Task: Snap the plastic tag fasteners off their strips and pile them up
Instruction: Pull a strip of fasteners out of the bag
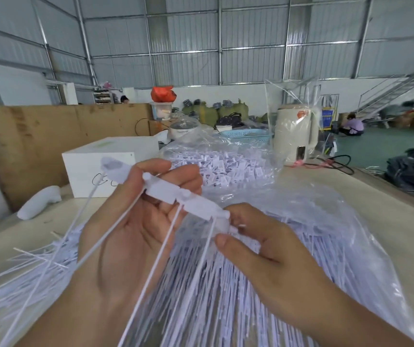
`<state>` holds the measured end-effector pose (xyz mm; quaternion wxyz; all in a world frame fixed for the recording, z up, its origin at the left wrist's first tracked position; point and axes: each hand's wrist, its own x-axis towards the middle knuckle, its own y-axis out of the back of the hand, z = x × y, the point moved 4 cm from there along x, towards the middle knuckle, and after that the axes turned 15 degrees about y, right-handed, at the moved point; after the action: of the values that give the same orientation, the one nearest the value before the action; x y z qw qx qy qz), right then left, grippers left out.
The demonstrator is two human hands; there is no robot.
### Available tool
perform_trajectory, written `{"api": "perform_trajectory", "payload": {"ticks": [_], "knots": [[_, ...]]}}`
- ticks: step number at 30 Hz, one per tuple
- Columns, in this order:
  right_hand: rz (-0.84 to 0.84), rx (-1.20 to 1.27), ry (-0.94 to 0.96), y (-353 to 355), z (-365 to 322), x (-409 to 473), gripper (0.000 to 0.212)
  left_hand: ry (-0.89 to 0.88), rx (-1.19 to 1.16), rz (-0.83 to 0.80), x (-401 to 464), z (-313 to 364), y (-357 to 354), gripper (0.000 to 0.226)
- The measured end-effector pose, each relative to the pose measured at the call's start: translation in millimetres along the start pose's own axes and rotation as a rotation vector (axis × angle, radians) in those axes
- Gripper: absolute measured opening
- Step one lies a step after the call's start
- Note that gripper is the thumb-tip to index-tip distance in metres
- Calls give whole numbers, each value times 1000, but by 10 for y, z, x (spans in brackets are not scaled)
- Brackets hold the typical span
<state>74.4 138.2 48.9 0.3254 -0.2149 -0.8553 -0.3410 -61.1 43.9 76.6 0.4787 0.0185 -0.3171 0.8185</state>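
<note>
Centre of frame: my left hand [136, 236], palm up with fingers curled, holds a white strip [176, 194] of tag fasteners running diagonally toward the lower right, their thin tails hanging to the bottom edge. Right of centre: my right hand [258, 246] pinches the fastener [222, 225] at the strip's lower end between thumb and fingertips. Below and behind both grips, a heap of loose fasteners [226, 284] lies on clear plastic sheeting [326, 209] covering the tabletop [388, 196]; a white box [93, 169] sits at upper left.
</note>
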Motion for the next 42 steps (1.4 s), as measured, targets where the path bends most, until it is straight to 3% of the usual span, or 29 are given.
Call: {"api": "perform_trajectory", "payload": {"ticks": [2, 6, 9, 13, 17, 23, 27, 31, 33, 36, 39, 41, 42], "knots": [[66, -68, 50, 50, -14, -9, 18, 66, 36, 9, 14, 9, 48, 36], [102, -125, 70, 65, -16, -15, 20, 145, 18, 131, 31, -72, 193, 31], [126, -28, 53, 108, -37, -12, 24, 145, -52, 42, -1, -60, 181, 32], [327, 123, 132, 336, -180, 30, 26, 144, -4, 106, -10, -78, 209, 27], [345, -22, 217, 574, -363, 58, 19, 219, 21, 136, -21, -201, 156, 23], [-52, -591, 100, 785, -329, 104, 27, 213, 52, 91, -58, -194, 146, 15], [-260, -698, -6, 669, -190, 65, 28, 126, 252, 6, -93, -197, 96, 22], [-423, -770, -32, 483, -122, 17, 60, 119, 315, -38, -114, -293, 58, 13], [-476, -812, 18, 389, -100, 12, 66, 131, 335, -71, -171, -364, 28, 11], [-422, -602, 3, 351, -146, 19, 55, 181, 396, -220, -138, -405, -135, 14], [-389, -193, -82, 365, -121, 3, 31, 337, 433, -540, -149, -409, -389, 73], [-408, -71, -117, 378, -99, 3, 19, 270, 374, -400, -136, -392, -201, 22], [-394, -55, -132, 401, -72, 4, 23, 242, 392, -361, -179, -377, -76, 20]]}}
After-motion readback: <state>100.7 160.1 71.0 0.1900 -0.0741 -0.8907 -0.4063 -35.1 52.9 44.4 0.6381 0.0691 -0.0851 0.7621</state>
